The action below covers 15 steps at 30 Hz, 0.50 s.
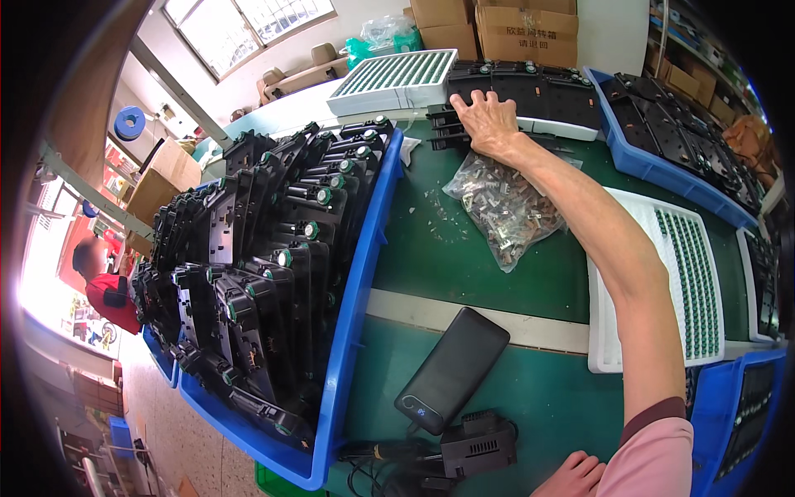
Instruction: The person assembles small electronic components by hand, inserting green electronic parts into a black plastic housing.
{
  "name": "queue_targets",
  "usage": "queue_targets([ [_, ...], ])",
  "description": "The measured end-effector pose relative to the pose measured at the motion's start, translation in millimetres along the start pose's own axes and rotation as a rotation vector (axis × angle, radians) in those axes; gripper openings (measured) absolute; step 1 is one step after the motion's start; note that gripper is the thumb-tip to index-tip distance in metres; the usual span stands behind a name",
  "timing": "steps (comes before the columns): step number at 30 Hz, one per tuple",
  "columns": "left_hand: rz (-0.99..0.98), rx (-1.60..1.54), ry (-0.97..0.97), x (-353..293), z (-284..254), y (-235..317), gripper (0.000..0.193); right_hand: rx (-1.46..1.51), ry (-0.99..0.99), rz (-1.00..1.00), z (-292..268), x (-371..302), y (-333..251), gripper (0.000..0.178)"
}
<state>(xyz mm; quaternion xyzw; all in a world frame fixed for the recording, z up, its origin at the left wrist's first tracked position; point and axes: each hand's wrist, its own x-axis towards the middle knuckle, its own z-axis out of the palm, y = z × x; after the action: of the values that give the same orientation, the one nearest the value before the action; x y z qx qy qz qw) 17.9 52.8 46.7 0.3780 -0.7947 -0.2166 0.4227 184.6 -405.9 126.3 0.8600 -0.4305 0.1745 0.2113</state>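
Observation:
My right hand (487,123) reaches to the far side of the green table, its fingers bent over a dark black plastic part (447,130). What lies under the palm is hidden. Just below the wrist lies a clear plastic bag (507,211) full of small metal pieces. Behind the hand, more black plastic housings (542,93) rest in a row on a white tray. At the bottom edge, my left hand (571,478) shows only in part; its visible fingers lie loosely on or near the table edge, with nothing seen in them.
A large blue crate (352,331) of black housings stands left; another blue crate (662,176) sits at the far right. White trays (609,323) hold green parts. A black power bank (455,364) and a black device (479,447) with cables lie in front. Someone in red (112,298) is at the left.

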Motion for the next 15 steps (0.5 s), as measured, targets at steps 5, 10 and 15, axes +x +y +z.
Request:
queue_targets([
  [5,-0.023,-0.022,-0.003,-1.0,2.7,-1.1,0.022,0.020,0.050,-0.068,1.4,1.1,6.3,0.055],
  [10,-0.016,0.010,-0.023,1.2,-3.4,0.1,0.021,0.031,0.007,-0.094,-4.9,-0.9,2.4,0.054],
  [15,-0.005,0.010,-0.008,1.3,-1.4,-0.7,0.020,0.104,0.017,-0.054,6.6,-4.9,9.8,0.065],
])
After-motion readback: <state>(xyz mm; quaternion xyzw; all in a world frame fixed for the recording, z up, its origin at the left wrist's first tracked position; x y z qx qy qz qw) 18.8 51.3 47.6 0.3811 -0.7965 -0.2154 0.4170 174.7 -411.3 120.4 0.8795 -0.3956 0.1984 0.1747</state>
